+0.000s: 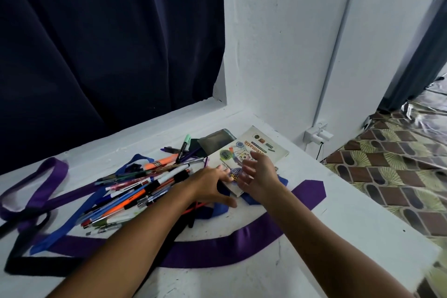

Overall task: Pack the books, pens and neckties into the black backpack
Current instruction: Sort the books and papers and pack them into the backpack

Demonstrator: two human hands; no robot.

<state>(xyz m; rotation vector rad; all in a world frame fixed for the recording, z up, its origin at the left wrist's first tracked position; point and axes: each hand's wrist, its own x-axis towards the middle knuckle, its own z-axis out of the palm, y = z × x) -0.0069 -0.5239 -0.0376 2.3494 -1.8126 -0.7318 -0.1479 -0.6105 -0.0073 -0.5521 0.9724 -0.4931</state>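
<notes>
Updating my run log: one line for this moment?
left hand open at book | right hand open above it | pens, neckties unpacked

A purple necktie (242, 239), a blue necktie (79, 215) and a black necktie (29, 266) cross the white table (350, 220), beside a cream book (261, 150) with colourful print and a brown-and-green patterned floor (399, 176).

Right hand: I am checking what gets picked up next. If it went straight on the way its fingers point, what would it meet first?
Probably the maths book: the right hand, fingers spread, hovers over or on its cover. Contact is unclear; depth is hard to judge.
</notes>
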